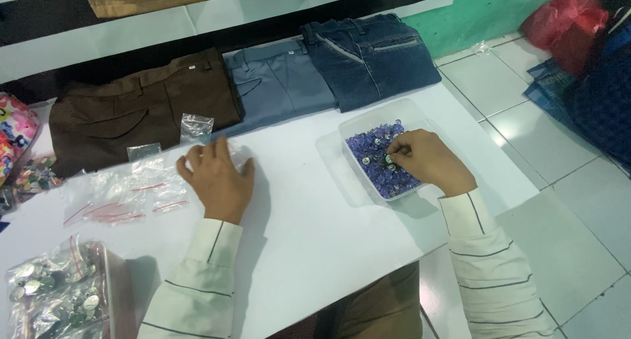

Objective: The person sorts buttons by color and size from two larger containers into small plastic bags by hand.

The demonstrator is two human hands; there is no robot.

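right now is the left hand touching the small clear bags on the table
Touching. The head view shows the left hand lying palm down with its fingers on the small clear bags spread on the white table.

bare table (309, 201) between hands, bags (125, 194) left, tub (355, 125) right

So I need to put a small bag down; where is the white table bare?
Bare between the left hand and the clear tray of purple buttons, down to the near edge. Crowded left: small plastic bags and a bag of metal buttons.
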